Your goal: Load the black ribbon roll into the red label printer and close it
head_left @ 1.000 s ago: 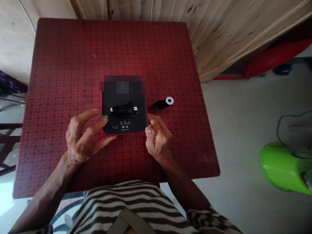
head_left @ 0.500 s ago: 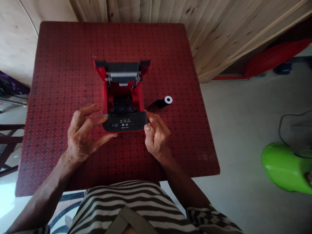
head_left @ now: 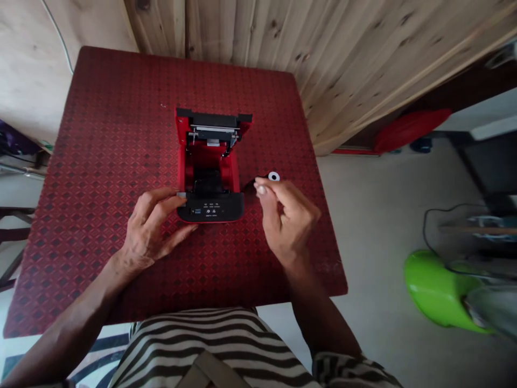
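Observation:
A small red and black printer [head_left: 210, 210] stands on the table with its lid [head_left: 214, 119] raised. Inside its bay lies something dark that I cannot make out. My left hand [head_left: 149, 226] grips the front left corner, fingertips on a grey patch of the top panel and thumb at the front edge. To the printer's right, my right hand [head_left: 288, 218] is closed, thumb and forefinger tips together. Just beyond it lies a roll with a white ring-shaped end [head_left: 273, 177] and a black side, partly hidden by the hand. Whether the fingertips hold anything is unclear.
Everything rests on a red patterned table [head_left: 121, 124] against a wood-panelled wall [head_left: 258, 32]. A dark chair [head_left: 14, 234] stands at the left. On the floor to the right are a green tub [head_left: 432, 291] and a cable [head_left: 426, 221].
My right hand has left the printer's front right corner and moved right, towards the roll. My left hand stays on the printer. The view has shifted slightly.

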The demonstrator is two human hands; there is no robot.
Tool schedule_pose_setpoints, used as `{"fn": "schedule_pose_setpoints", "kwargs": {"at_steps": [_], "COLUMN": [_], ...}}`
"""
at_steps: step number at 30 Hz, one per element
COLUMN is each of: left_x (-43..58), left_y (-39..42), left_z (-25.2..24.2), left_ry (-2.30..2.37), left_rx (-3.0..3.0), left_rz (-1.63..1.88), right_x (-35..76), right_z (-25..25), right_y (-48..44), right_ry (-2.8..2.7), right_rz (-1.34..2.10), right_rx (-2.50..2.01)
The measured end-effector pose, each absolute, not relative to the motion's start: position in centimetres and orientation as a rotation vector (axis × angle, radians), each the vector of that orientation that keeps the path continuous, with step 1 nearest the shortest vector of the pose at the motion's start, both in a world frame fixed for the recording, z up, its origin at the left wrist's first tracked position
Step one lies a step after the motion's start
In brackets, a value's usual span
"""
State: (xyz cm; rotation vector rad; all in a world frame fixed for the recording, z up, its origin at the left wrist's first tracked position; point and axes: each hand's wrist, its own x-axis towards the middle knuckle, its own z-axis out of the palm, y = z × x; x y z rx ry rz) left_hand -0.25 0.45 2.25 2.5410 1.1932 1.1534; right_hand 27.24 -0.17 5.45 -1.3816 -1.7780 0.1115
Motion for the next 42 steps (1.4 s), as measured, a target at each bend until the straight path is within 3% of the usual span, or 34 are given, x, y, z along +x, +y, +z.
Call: {"fn": "schedule_pose_setpoints", "kwargs": {"at_steps": [7,17,29,34,38,42], "left_x": [0.1,0.3,0.0,0.0,0.0,-0.1], "left_y": [-0.1,-0.2,-0.1,0.0,0.1,0.1], "left_z": [1.0,0.7,0.5,0.6,1.0,1.3], "left_ry": [1.209,1.209,1.235,1.238,1.250,1.257], "left_rx": [2.551,2.527,2.533,2.521,2.533,2.522], "left_rz": [1.185,1.188,1.195,1.216,1.210,1.203], "right_x": [23.8,21.5,23.3,28.8,32.0,31.9], "right_z": [7.9,7.4,10.3,12.2,9.6,4.1], "right_y": [7.8,10.4,6.1,1.2,-3.6,-6.1], "right_ry": [-2.523,-2.842,-2.402,-1.937,-1.612,-1.508], "right_rz": [0.333,0.205,0.158,0.547,0.888,0.916], "right_rx": [-1.279,-1.342,-1.355,-1.242,-1.315,-1.479]}}
